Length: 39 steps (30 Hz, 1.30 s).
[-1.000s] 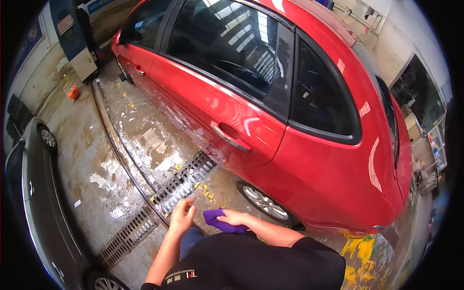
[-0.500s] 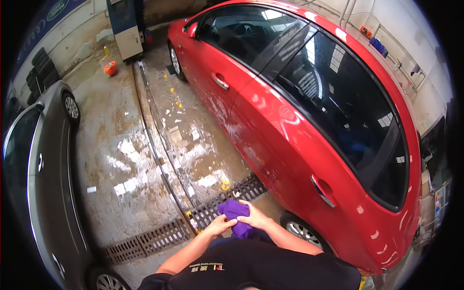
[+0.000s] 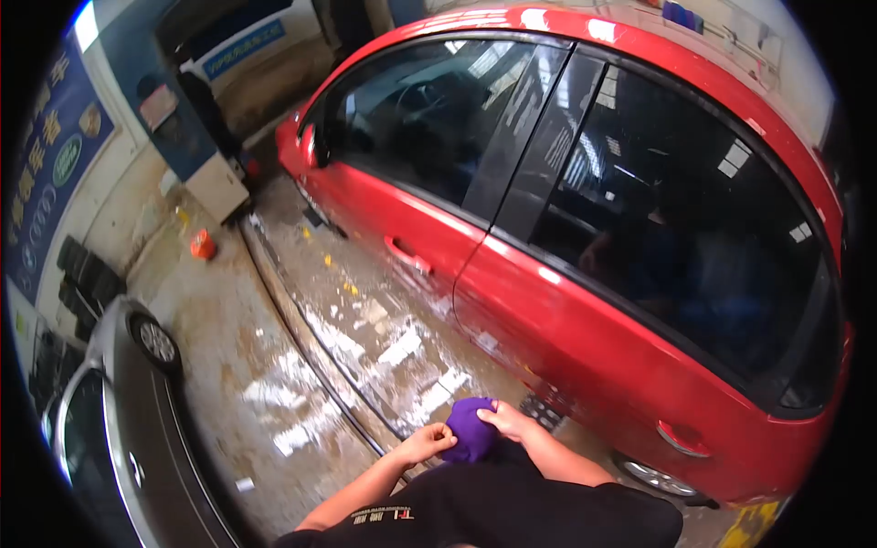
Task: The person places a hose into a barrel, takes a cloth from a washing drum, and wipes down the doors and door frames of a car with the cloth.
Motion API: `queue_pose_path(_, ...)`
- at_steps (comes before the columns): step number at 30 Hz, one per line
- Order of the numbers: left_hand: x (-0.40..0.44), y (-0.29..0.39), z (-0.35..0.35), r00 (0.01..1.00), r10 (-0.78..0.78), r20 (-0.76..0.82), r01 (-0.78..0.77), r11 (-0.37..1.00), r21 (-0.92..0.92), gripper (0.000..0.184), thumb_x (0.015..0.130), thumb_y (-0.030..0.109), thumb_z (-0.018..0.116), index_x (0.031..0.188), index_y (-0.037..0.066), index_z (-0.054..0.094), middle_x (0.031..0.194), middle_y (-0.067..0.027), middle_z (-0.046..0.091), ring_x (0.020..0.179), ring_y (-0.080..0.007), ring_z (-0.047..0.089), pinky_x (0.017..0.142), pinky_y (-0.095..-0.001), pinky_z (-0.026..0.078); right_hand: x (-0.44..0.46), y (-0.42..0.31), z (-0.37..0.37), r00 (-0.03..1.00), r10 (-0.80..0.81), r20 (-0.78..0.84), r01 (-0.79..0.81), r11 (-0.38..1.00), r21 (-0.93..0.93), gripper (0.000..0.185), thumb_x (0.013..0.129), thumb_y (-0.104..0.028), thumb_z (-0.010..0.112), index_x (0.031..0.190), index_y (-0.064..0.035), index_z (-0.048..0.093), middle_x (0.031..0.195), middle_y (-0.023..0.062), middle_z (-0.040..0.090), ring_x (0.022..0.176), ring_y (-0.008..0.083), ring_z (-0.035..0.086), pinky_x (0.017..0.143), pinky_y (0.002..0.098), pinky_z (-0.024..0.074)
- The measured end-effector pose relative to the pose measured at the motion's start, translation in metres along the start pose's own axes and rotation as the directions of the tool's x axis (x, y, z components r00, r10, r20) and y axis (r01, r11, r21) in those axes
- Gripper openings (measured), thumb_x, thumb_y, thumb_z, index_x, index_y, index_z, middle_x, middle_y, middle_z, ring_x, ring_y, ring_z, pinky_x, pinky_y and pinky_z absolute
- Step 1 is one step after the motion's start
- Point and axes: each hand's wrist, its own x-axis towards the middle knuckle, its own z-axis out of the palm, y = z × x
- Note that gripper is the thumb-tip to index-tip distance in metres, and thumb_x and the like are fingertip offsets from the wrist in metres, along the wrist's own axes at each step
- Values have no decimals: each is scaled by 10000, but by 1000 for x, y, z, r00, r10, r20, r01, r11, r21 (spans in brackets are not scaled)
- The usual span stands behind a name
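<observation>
A bunched purple cloth (image 3: 471, 431) is held in front of my waist, beside the red car (image 3: 585, 320). My right hand (image 3: 512, 422) grips the cloth's upper right side, with the thumb lying over it. At the cloth's left edge is my left hand (image 3: 429, 443), its fingers pinched together on the fabric. Neither hand touches the car. The red car's side windows (image 3: 676, 201) and door handles (image 3: 683, 440) face me.
A dark grey car (image 3: 151, 438) stands at the left. Hoses or cables (image 3: 301, 338) run along the wet floor. An orange bucket (image 3: 203, 244), a cabinet (image 3: 216, 189) and stacked tyres (image 3: 89, 274) are farther back.
My left hand, free of the cloth a second ago, has come onto it. The view has shifted forward along the red car, and the cloth is now more compactly bunched between both hands.
</observation>
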Motion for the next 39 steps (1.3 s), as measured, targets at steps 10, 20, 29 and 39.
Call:
queue_pose_path(10, 164, 158, -226, 685, 728, -36, -192, 228, 955, 337, 727, 148, 686, 1023, 57, 553, 1000, -159, 556, 966, -360, 531, 834, -424, 444, 78, -60, 27, 964, -143, -223, 127, 988, -84, 402, 930, -298, 567, 1181, 15, 543, 1039, 49, 619, 885, 132, 576, 822, 298, 479)
queue_pose_path(20, 311, 204, -308, 801, 466, 375, -296, -236, 926, 465, 666, 340, 729, 932, -2, 562, 1002, -176, 594, 1005, -337, 540, 906, -429, 408, 17, 42, 126, 489, -38, -871, -262, 947, -188, 714, 845, -541, 546, 1191, 82, 519, 1131, 237, 603, 1019, 308, 598, 892, 376, 457)
queue_pose_path(29, 331, 188, -319, 822, 430, 373, -290, -247, 925, 322, 699, 226, 618, 902, -10, 538, 892, -205, 607, 885, -376, 581, 847, -454, 433, 11, 123, 218, 673, -18, -739, -392, 839, -378, 437, 694, -245, 702, 1057, -20, 610, 1023, 208, 633, 983, 339, 596, 844, 428, 463)
queue_pose_path(39, 225, 126, -403, 671, 508, 541, -499, -230, 835, 297, 576, -35, 499, 869, 8, 479, 870, -200, 547, 906, -422, 493, 831, -489, 387, -67, 190, 187, 629, -101, -771, -272, 900, -340, 509, 744, -386, 660, 1055, 13, 607, 1051, 217, 632, 982, 333, 607, 857, 413, 471)
